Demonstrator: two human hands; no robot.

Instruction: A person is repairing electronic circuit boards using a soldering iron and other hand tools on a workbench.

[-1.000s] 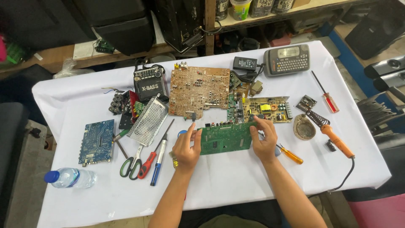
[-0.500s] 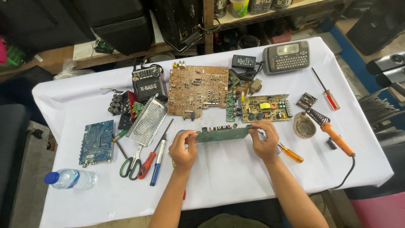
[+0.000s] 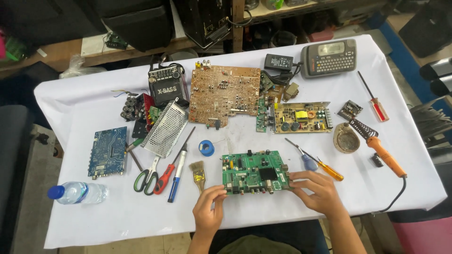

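Note:
A green circuit board (image 3: 254,171) lies component side up near the table's front edge. My left hand (image 3: 209,208) pinches its near left corner. My right hand (image 3: 317,190) grips its near right edge, fingers over the rim. A small paintbrush (image 3: 198,174) lies just left of the board, and a blue spool of solder wire (image 3: 205,147) sits beyond it. Two screwdrivers, one blue-handled (image 3: 306,160) and one orange-handled (image 3: 328,169), lie right of the board.
A large brown circuit board (image 3: 225,94), a power supply board (image 3: 299,117), a blue board (image 3: 108,151), a perforated metal cover (image 3: 165,128), scissors (image 3: 148,175), a soldering iron (image 3: 382,151), a label printer (image 3: 328,57) and a water bottle (image 3: 77,193) lie on the white-covered table (image 3: 117,211).
The green board was lifted, tipped on edge and turned over; it now rests face up, closer to me. Both hands moved nearer with it.

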